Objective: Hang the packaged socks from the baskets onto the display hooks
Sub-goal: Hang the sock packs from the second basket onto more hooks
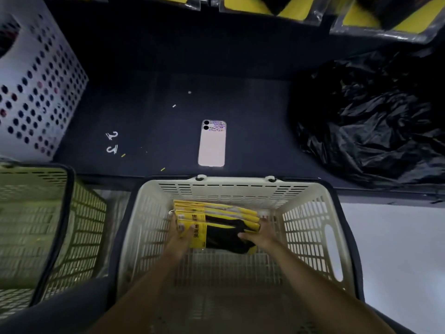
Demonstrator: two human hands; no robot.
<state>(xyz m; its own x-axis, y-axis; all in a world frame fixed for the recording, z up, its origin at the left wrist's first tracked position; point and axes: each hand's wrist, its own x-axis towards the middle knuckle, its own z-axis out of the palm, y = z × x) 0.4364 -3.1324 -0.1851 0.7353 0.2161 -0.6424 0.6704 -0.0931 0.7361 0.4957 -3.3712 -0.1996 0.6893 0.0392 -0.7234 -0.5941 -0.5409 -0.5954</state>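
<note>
A cream slatted basket (240, 186) stands in the near middle, its far rim against the edge of a dark shelf (168, 68). Inside it, at the far end, is a stack of sock packages (216, 213) with yellow cards and black socks, fanned so that several yellow edges show one behind another. To the left is a green slatted basket (79, 213); its contents cannot be made out. At the far left on the shelf sits a white perforated bin (43, 92), with dark shapes visible through its holes.

Both hands are down in the cream basket. The left hand (179, 233) grips the left end of the stack, its thumb curled over the yellow card of the top package. The right hand (261, 233) clasps the right end, thumb lying on the black sock and fingers wrapped round the far right edge.

On the shelf a pale phone (212, 145) lies face down in the middle, two small white plastic hooks (112, 142) lie to its left, and a crumpled black plastic bag (373, 121) lies on the right. Yellow-and-black packets (361, 18) hang along the far edge.
</note>
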